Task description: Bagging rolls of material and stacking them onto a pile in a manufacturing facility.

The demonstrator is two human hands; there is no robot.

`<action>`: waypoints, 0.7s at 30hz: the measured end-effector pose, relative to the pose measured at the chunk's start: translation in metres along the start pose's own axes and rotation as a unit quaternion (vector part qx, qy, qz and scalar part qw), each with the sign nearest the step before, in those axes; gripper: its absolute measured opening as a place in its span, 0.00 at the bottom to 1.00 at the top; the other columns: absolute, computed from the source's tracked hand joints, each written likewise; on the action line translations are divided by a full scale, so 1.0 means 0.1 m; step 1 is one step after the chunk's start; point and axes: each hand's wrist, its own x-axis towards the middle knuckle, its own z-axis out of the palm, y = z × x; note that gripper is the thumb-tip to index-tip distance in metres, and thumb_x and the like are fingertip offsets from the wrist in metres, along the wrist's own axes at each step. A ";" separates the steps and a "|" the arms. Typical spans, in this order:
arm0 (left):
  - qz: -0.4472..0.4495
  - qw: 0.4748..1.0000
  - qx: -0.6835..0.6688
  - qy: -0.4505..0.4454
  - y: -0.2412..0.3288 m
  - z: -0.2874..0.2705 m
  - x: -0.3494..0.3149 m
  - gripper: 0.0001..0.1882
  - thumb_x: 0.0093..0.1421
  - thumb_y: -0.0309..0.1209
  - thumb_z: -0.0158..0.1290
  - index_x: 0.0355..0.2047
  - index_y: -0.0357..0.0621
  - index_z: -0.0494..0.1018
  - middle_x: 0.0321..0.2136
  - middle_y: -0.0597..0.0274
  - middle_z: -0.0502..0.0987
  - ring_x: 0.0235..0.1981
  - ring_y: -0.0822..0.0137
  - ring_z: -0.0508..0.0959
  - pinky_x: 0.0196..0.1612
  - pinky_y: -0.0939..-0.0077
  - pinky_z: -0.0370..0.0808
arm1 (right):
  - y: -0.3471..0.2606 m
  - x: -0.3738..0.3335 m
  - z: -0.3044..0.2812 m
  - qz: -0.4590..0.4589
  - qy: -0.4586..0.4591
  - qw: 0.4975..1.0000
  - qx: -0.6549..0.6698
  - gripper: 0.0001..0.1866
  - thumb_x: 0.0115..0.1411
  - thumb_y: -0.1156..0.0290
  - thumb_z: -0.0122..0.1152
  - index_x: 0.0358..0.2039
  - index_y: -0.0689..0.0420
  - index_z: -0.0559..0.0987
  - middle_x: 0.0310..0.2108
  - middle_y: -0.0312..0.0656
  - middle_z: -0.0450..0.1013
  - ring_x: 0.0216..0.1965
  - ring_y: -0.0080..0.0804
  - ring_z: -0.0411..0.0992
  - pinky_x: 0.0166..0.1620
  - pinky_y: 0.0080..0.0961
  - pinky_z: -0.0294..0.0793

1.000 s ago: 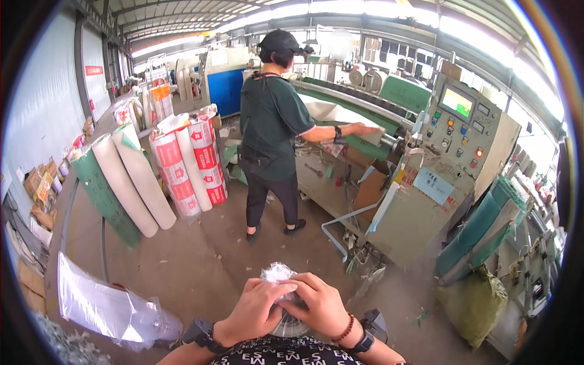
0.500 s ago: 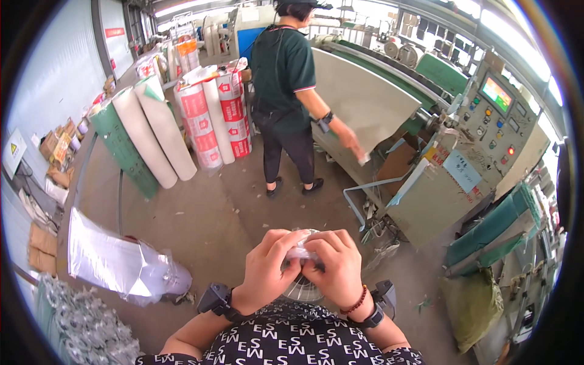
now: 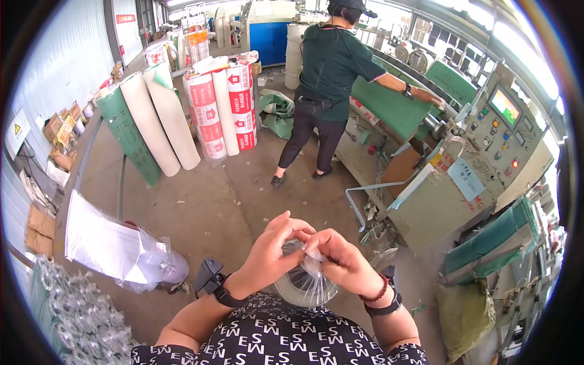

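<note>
Between my hands, clear plastic film (image 3: 312,265) is bunched above the round end of a roll (image 3: 291,294) standing just in front of my body. My right hand (image 3: 353,267) pinches the gathered film, which fans out in creases below its fingertips. My left hand (image 3: 271,255) curls round the film's other side, thumb against it and fingertips meeting the right hand. The roll's lower part is hidden by my shirt and hands.
Ahead, a person in a dark green shirt (image 3: 331,73) reaches over a machine with green sheet (image 3: 392,109). At right stands a control cabinet (image 3: 438,201). Wrapped rolls (image 3: 207,115) stand ahead left; a film-wrapped white roll (image 3: 115,243) is at near left. A sack (image 3: 465,316) lies right.
My hands have shifted apart slightly, the right one lower, drawing the film into a visible bunch. The other person has moved right and now reaches across the machine, where green sheet replaces the pale sheet.
</note>
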 end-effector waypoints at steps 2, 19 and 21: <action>-0.020 0.998 -0.054 -0.021 -0.05 0.01 -0.03 0.18 0.54 0.19 0.55 0.45 0.40 0.67 0.39 0.63 0.74 0.41 0.69 0.77 0.55 0.73 0.67 | -0.08 -0.04 -0.08 0.033 -0.054 0.983 -0.170 0.24 0.48 0.91 0.47 0.47 0.60 0.70 0.45 0.40 0.70 0.39 0.21 0.68 0.43 0.20 0.68; -0.195 0.895 -0.396 -0.064 -0.03 -0.06 0.01 0.16 0.64 0.25 0.51 0.51 0.38 0.64 0.40 0.65 0.73 0.43 0.77 0.73 0.49 0.79 0.70 | 0.02 -0.11 -0.01 -0.191 0.087 0.881 -0.425 0.25 0.40 0.82 0.65 0.43 0.49 0.80 0.36 0.38 0.70 0.37 0.37 0.68 0.42 0.29 0.69; -0.196 0.896 -0.392 -0.066 -0.03 -0.07 0.01 0.16 0.65 0.26 0.50 0.52 0.38 0.64 0.38 0.65 0.73 0.42 0.78 0.73 0.46 0.80 0.71 | 0.00 -0.15 0.02 -0.170 0.080 0.883 -0.430 0.23 0.38 0.80 0.68 0.39 0.47 0.82 0.34 0.35 0.68 0.35 0.35 0.67 0.40 0.28 0.70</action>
